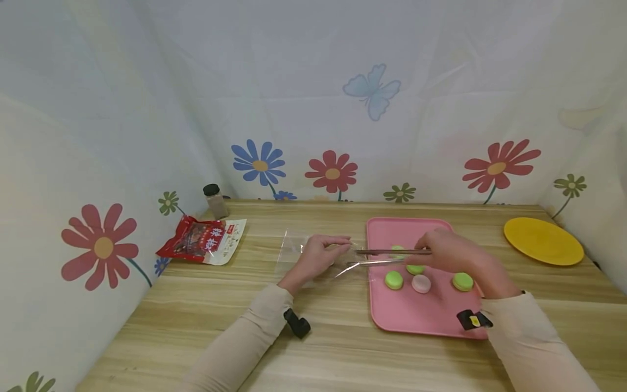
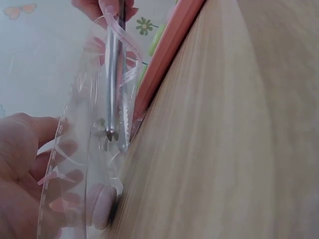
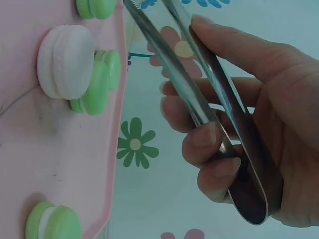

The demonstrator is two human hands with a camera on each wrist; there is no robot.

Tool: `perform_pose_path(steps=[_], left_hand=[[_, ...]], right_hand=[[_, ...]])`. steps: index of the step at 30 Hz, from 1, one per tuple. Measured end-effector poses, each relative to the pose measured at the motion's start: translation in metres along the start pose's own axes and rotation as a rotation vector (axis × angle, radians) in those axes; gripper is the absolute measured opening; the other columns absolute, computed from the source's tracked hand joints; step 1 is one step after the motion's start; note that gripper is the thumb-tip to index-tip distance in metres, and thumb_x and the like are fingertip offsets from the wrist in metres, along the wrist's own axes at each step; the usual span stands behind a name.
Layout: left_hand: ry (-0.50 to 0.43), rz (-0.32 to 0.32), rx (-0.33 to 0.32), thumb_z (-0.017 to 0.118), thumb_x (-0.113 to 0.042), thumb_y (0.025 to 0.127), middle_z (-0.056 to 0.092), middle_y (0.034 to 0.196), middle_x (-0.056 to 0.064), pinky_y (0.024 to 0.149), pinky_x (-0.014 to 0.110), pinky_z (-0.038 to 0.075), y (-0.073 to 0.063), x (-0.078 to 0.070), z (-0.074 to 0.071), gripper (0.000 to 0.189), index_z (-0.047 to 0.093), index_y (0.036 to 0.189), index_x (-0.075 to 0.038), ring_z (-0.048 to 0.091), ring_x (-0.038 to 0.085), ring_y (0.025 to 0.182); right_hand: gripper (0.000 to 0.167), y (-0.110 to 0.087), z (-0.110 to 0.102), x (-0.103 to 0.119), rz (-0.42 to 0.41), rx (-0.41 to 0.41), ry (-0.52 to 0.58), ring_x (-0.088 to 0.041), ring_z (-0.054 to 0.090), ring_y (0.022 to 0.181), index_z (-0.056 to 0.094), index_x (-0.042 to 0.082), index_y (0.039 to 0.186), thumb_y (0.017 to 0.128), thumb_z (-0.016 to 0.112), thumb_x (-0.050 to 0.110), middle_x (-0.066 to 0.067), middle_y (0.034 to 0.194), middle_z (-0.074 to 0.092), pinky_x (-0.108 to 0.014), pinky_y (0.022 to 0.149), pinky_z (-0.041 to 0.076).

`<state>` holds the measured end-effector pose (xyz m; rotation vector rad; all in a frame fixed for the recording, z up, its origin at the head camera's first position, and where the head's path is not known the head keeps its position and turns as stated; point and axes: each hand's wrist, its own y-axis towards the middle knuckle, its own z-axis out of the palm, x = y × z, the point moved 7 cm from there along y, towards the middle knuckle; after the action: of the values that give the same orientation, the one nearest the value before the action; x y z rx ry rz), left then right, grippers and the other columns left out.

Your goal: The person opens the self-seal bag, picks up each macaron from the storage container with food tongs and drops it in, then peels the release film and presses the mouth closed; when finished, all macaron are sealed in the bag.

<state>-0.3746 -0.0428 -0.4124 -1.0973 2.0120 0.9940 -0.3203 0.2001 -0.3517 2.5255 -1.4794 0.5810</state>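
Note:
My left hand holds a clear plastic bag by its side, close over the table left of the pink tray. Inside the bag lies a pale pink macaron, seen through the film in the left wrist view. My right hand grips metal tongs, pointing left over the tray. The tongs' tips are at the bag's mouth, a little apart, with nothing between them. On the tray sit several green macarons and one pale pink macaron.
A yellow plate lies at the right. At the back left are a red and white food packet and a black-capped jar. A flower-printed curtain borders the wooden table.

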Motion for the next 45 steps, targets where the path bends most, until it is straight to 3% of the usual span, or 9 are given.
perform_pose_path(steps=[3,6,10,16,23,27,31,35,45], left_hand=[[-0.005,-0.009,0.000,0.072,-0.023,0.095,0.072,0.119,-0.003,0.094,0.033,0.052,0.000,0.002,0.000,0.021,0.079,0.109,-0.010,0.063,0.013,0.116],[-0.021,-0.008,-0.006,0.072,-0.022,0.095,0.072,0.120,-0.001,0.092,0.030,0.052,0.000,0.003,-0.001,0.022,0.078,0.110,-0.007,0.063,0.013,0.116],[-0.038,0.003,-0.019,0.071,-0.020,0.096,0.070,0.122,0.002,0.104,0.032,0.046,0.001,0.002,-0.003,0.024,0.076,0.112,-0.004,0.061,0.015,0.121],[-0.073,-0.011,-0.049,0.069,-0.022,0.097,0.069,0.126,0.001,0.107,0.038,0.044,0.000,0.003,-0.005,0.025,0.076,0.113,-0.004,0.058,0.017,0.125],[-0.158,0.001,-0.158,0.069,-0.018,0.096,0.070,0.122,0.006,0.111,0.046,0.039,-0.001,0.000,-0.014,0.021,0.076,0.107,-0.002,0.057,0.023,0.126],[-0.189,0.004,-0.239,0.069,-0.017,0.096,0.073,0.117,0.003,0.107,0.043,0.044,0.000,0.002,-0.020,0.014,0.076,0.102,-0.007,0.061,0.019,0.121],[-0.246,0.054,-0.300,0.068,-0.017,0.097,0.073,0.114,0.004,0.101,0.041,0.049,0.002,0.006,-0.026,0.014,0.075,0.101,-0.007,0.065,0.018,0.113],[-0.292,0.088,-0.283,0.067,-0.014,0.098,0.072,0.116,0.009,0.101,0.042,0.049,0.002,0.002,-0.026,0.013,0.073,0.102,-0.003,0.066,0.022,0.112],[-0.292,0.060,-0.217,0.067,-0.009,0.095,0.072,0.118,0.007,0.107,0.041,0.044,0.000,-0.003,-0.019,0.010,0.072,0.101,-0.003,0.064,0.020,0.115]], right_hand=[[0.029,0.000,-0.002,0.004,0.006,-0.033,-0.039,-0.011,0.053,0.061,0.073,0.008,0.088,0.095,0.069,0.036,0.004,0.070,0.061,-0.028,0.059,0.045],[0.028,0.002,-0.003,0.009,0.002,-0.093,-0.076,-0.010,0.051,0.059,0.068,0.011,0.084,0.097,0.067,0.036,0.006,0.065,0.055,-0.028,0.057,0.042],[0.026,0.004,-0.002,0.014,-0.005,-0.143,-0.100,-0.010,0.049,0.057,0.067,0.013,0.081,0.097,0.067,0.034,0.007,0.062,0.051,-0.028,0.056,0.040],[0.028,0.002,-0.005,0.016,-0.005,-0.166,-0.111,-0.009,0.048,0.057,0.068,0.015,0.082,0.096,0.067,0.039,0.008,0.062,0.052,-0.027,0.055,0.039],[0.032,-0.005,-0.012,0.012,-0.006,-0.148,-0.136,-0.011,0.047,0.057,0.067,0.014,0.078,0.098,0.064,0.039,0.006,0.061,0.048,-0.029,0.055,0.037],[0.030,-0.006,-0.013,0.014,-0.030,-0.141,-0.129,-0.010,0.048,0.059,0.070,0.016,0.082,0.097,0.065,0.041,0.007,0.062,0.050,-0.029,0.056,0.039],[0.025,-0.005,-0.012,0.021,-0.054,-0.132,-0.113,-0.008,0.052,0.061,0.075,0.018,0.090,0.095,0.068,0.041,0.012,0.066,0.058,-0.028,0.058,0.044],[0.024,-0.004,-0.008,0.028,-0.072,-0.120,-0.120,-0.006,0.053,0.062,0.076,0.019,0.092,0.094,0.070,0.042,0.014,0.068,0.061,-0.027,0.059,0.046],[0.030,0.006,0.009,0.039,-0.092,-0.160,-0.238,-0.007,0.045,0.056,0.061,0.021,0.069,0.093,0.071,0.037,0.011,0.058,0.049,-0.027,0.057,0.039]])
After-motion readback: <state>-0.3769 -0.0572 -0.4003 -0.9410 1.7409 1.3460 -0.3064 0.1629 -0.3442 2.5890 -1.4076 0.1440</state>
